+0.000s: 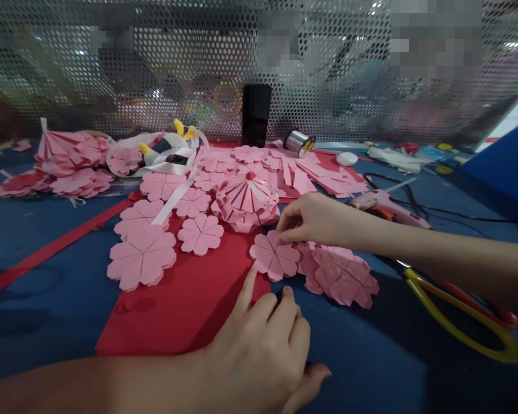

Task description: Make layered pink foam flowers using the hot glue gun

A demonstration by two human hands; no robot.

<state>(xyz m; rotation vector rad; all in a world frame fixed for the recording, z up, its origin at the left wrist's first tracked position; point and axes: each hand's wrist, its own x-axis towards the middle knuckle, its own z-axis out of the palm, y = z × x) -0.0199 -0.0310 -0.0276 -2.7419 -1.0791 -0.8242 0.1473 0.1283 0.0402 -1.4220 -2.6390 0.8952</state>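
Note:
A flat pink paper flower (274, 260) with creased petals lies over the right edge of a red paper sheet (176, 299). My right hand (306, 218) reaches in from the right, its thumb and fingers pinched at the flower's upper edge. From the lower left comes my left hand (263, 339); its index finger points out and touches the flower's lower left edge. The other fingers of that hand are bent and the thumb sticks out to the right. A dark patch shows between its fingers; I cannot make out what it is. Stacked pink flowers (341, 273) lie just right.
A pleated pink paper ball (246, 201) and more flowers (142, 253) sit ahead. Scissors with yellow handles (461, 316) and a pink glue gun (388, 207) lie right. A wire spool (300, 144), a black phone-like slab (256, 115) and a perforated metal screen (198, 63) stand behind.

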